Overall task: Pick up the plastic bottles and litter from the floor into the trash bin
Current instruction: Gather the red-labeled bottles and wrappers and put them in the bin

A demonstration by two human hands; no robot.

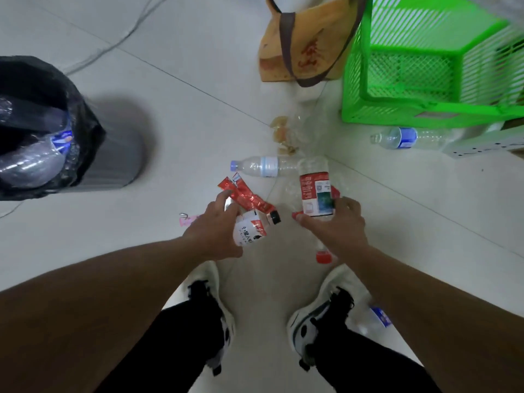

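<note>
My left hand (215,231) holds a small white bottle (251,228) with a black cap and pinches red snack wrappers (243,195). My right hand (337,225) grips a clear bottle with a red label (316,191), its red cap (324,256) pointing down toward my feet. A clear bottle with a pale blue cap (261,165) lies on the floor just beyond my hands. Another clear bottle with a blue label (408,138) lies by the green crate. The grey trash bin (42,129) with a black liner stands at the left, bottles inside it.
A green plastic crate (431,69) stands at the upper right, a tan tote bag (303,41) beside it. Crumpled clear wrap and tan scraps (283,134) lie between them. A pink scrap (187,219) and another bottle (377,319) lie near my shoes. A cable (113,43) crosses the floor.
</note>
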